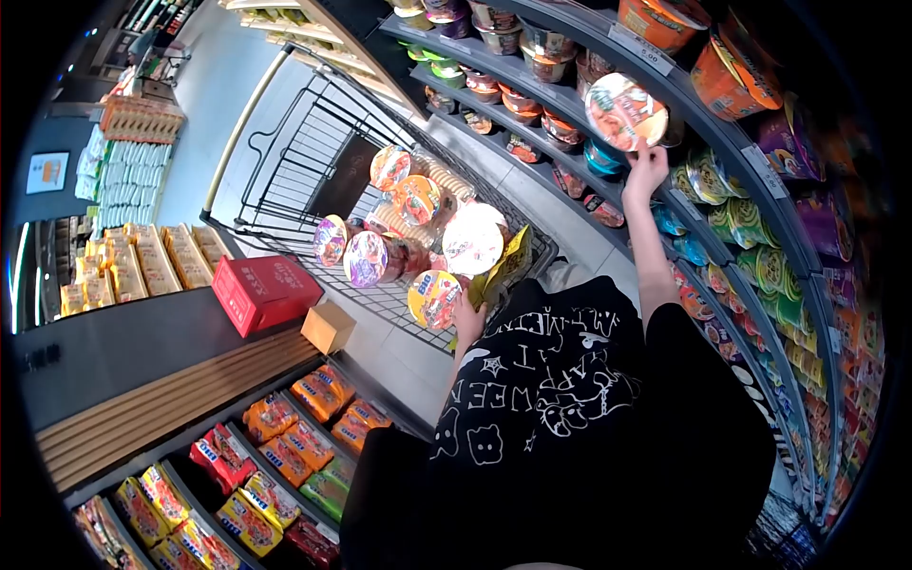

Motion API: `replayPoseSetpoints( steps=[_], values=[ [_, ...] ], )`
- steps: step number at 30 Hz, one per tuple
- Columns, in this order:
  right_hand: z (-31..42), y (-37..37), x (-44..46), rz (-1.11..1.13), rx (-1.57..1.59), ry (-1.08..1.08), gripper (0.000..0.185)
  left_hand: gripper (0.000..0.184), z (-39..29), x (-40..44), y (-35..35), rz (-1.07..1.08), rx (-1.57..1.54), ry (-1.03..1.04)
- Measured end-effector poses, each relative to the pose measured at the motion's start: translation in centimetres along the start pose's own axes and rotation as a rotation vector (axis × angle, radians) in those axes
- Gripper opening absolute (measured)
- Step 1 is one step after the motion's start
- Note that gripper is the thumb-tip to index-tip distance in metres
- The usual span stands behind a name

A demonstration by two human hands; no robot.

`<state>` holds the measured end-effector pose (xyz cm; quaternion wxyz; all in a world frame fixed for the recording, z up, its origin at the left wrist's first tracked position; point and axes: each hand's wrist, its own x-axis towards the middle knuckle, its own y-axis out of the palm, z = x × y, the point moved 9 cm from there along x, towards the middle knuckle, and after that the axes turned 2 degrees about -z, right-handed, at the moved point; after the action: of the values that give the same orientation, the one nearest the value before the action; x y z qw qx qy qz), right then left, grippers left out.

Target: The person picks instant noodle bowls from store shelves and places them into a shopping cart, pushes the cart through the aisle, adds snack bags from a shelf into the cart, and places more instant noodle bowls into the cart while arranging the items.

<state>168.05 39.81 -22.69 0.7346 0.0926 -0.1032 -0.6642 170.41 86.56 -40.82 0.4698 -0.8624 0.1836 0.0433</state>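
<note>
My right hand [646, 173] is raised to the shelves on the right, its fingers closed on the lower edge of an instant noodle bowl [627, 112] with a white and orange lid. Down by the shopping cart [288, 142], my left hand [468, 319] grips the side of a yellow instant noodle cup [435, 296]; some of its fingers are hidden. Inside the cart lie several more noodle cups, among them an orange-lidded one [416, 199], a purple-lidded one [367, 258] and a large white-lidded bowl [473, 239]. A yellow-green bag [505, 266] rests against the cart's near side.
Curved dark shelves [703, 104] with rows of noodle bowls run along the right. At lower left, a rack holds packets of noodles [294, 451]. A red box [266, 293] and a small cardboard box [328, 327] sit beside the cart. Stacked goods [128, 171] stand farther off.
</note>
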Motion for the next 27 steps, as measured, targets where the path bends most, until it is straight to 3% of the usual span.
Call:
replayPoseSetpoints(
  steps=[3,5,8,9,11,13,15,18,21,23,25,27],
  values=[
    [-0.5,1.1,-4.6,0.218,-0.186,-0.007,0.027,0.055,-0.2,0.7,-1.6,-0.026,-0.060,0.009],
    [-2.0,1.9,-8.1,0.364,-0.190,0.127,0.025,0.056,0.6,1.6,-1.6,0.010,-0.032,-0.034],
    [-4.2,4.2,-13.8,0.523,-0.094,0.348,0.022,0.042,-2.6,2.8,-5.2,-0.055,-0.482,-0.111],
    [-5.4,4.6,-15.5,0.644,-0.221,0.360,0.021,0.047,-4.3,3.0,-6.0,0.043,-0.598,-0.179],
    [-6.9,6.0,-18.9,0.807,-0.233,0.286,0.021,0.057,-4.5,3.1,-5.1,0.084,-1.122,-0.463],
    [-9.6,6.8,-22.6,0.969,-0.428,0.319,0.025,0.061,-3.2,4.2,-5.0,0.049,-1.201,-0.441],
    [-10.8,7.8,-26.4,1.074,-0.346,0.324,0.028,0.056,-1.6,5.0,-6.0,-0.113,-1.277,-0.404],
    [-13.7,8.2,-31.1,1.185,-0.443,0.387,0.030,0.042,2.2,3.3,-8.2,-0.320,-1.138,-0.532],
    [-15.1,9.7,-35.0,1.381,-0.458,0.467,0.032,0.044,5.5,1.1,-9.4,-0.405,-1.085,-0.624],
    [-16.0,10.2,-36.9,1.476,-0.471,0.507,0.031,0.041,6.2,-0.1,-10.4,-0.403,-1.079,-0.610],
    [-16.2,11.1,-38.1,1.573,-0.472,0.419,0.031,0.036,5.6,-1.1,-12.0,-0.423,-1.024,-0.569],
    [-14.8,12.0,-38.6,1.591,-0.445,0.275,0.033,0.035,4.5,-1.0,-14.1,-0.508,-1.020,-0.402]
  ],
)
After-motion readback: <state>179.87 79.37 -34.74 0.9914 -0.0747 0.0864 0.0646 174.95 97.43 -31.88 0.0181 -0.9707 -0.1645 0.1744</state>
